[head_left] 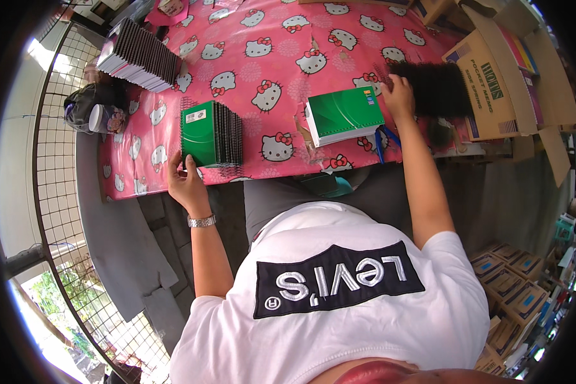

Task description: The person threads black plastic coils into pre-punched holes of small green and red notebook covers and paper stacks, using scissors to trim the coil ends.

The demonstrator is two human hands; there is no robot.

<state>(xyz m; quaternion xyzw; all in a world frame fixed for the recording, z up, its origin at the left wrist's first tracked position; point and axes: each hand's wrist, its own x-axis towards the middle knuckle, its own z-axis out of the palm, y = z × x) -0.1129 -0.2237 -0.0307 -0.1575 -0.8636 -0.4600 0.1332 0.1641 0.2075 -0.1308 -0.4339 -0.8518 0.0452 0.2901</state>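
Note:
A stack of green-covered spiral notebooks (200, 137) stands on the table's left part, dark coils along its sides. My left hand (187, 184) grips the near left corner of its top notebook, thumb on the cover and fingers at the edge. To the right lies another green-covered stack of white pages (344, 114). Just beyond its right side, my right hand (400, 97) has its fingers closed on what looks like a thin dark spiral coil (382, 72), partly hidden by the fingers. A dense pile of black spiral coils (432, 88) lies beside that hand. Blue-handled pliers (381, 146) rest by the right stack.
A pink patterned cloth (249, 77) covers the table. A long row of spiral notebooks (137, 56) stands at the back left, near a white cup (96, 118) and a black bag (77, 105). An open cardboard box (486, 83) borders the right side; more boxes (509, 281) sit lower right.

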